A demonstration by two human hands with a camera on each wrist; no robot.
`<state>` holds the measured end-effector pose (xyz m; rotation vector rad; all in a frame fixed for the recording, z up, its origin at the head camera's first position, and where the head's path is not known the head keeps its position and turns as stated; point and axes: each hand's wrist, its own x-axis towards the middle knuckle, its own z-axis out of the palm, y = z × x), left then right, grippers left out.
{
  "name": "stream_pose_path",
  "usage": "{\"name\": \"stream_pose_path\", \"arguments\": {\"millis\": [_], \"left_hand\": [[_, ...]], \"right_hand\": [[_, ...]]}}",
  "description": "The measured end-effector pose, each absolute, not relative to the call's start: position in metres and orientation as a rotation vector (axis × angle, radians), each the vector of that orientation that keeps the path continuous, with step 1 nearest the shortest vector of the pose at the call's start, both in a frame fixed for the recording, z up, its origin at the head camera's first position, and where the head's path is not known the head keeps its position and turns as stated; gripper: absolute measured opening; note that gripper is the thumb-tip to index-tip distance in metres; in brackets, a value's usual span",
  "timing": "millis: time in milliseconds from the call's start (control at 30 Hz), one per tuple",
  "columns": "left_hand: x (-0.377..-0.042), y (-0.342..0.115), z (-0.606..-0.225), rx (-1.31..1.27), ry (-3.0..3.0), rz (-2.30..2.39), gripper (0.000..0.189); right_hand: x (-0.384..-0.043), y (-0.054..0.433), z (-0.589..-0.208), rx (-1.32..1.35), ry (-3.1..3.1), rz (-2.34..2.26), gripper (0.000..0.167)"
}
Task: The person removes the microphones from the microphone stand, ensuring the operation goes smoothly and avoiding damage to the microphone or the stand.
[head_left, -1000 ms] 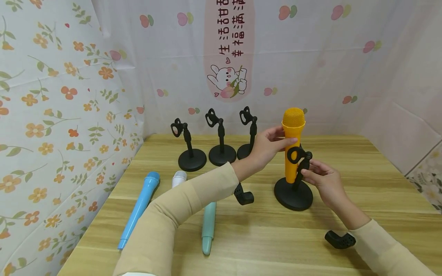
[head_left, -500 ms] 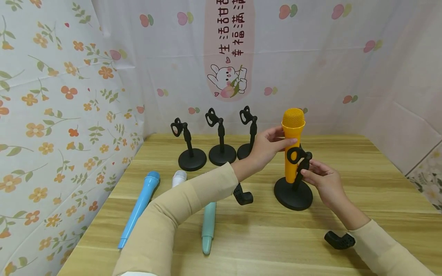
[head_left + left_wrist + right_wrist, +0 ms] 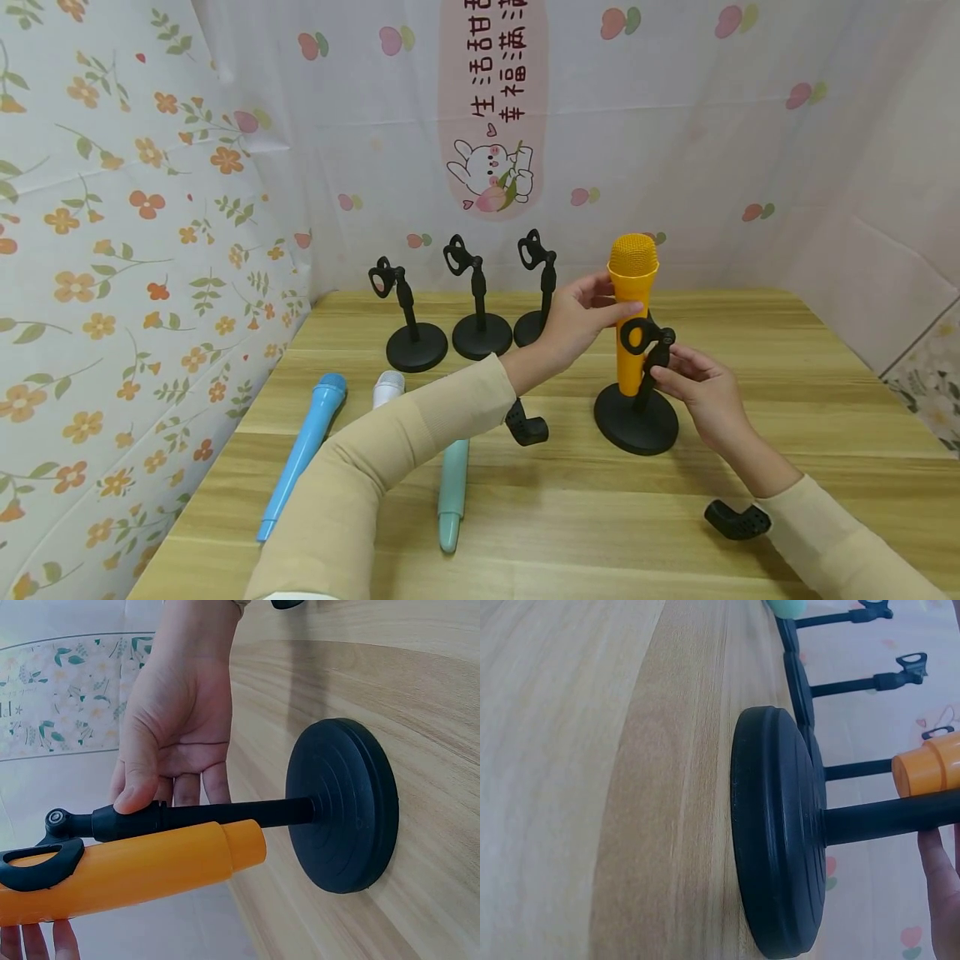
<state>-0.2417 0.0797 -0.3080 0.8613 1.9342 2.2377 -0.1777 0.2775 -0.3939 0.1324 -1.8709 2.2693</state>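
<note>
A yellow microphone (image 3: pixel 633 287) stands nearly upright, head up, at the round-based black desk stand (image 3: pixel 636 423) on the right of the table. My left hand (image 3: pixel 572 323) pinches its upper body between thumb and fingers. In the left wrist view, the stand's black clip curves across the microphone (image 3: pixel 165 862), whose tail end lies alongside the pole, apart from the base (image 3: pixel 341 806). My right hand (image 3: pixel 703 390) grips the stand's pole below the clip joint, thumb on the near side. The right wrist view shows the base (image 3: pixel 772 832) flat on the wood and fingertips (image 3: pixel 937 862) at the pole.
Three more black stands (image 3: pixel 481 333) stand in a row at the back. On the left lie a blue microphone (image 3: pixel 307 446), a white one (image 3: pixel 389 386) and a mint-green one (image 3: pixel 453 492), the latter two partly under my left sleeve. A patterned cloth (image 3: pixel 360 150) hangs behind.
The head view has shifted very slightly. Both hands keep their holds on the yellow microphone and the stand, with no other visible change.
</note>
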Motion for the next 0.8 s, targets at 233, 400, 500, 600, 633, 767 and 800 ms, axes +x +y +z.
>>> {"name": "stream_pose_path", "arguments": {"millis": [233,400,500,600,633,767,800], "left_hand": [[-0.241,0.082,-0.309,0.888,2.033,2.22,0.037],[-0.24,0.084,-0.311,0.879,2.109,2.197,0.04],[-0.239,0.085,-0.312,0.873,2.126,2.208,0.041],[-0.238,0.087,-0.313,0.862,2.135,2.237,0.042],[-0.238,0.087,-0.313,0.858,2.134,2.246,0.043],[-0.236,0.089,-0.314,0.848,2.109,2.283,0.045],[-0.236,0.089,-0.314,0.845,2.104,2.289,0.045]], "right_hand": [[-0.176,0.277,-0.391,0.148,-1.945,2.16,0.027],[-0.175,0.277,-0.389,0.159,-2.009,2.062,0.028],[-0.176,0.277,-0.388,0.183,-2.0,2.056,0.029],[-0.176,0.276,-0.386,0.196,-1.991,2.045,0.031],[-0.176,0.276,-0.386,0.198,-1.989,2.041,0.032],[-0.175,0.276,-0.384,0.207,-1.98,2.036,0.033],[-0.175,0.276,-0.383,0.209,-1.976,2.04,0.033]]}}
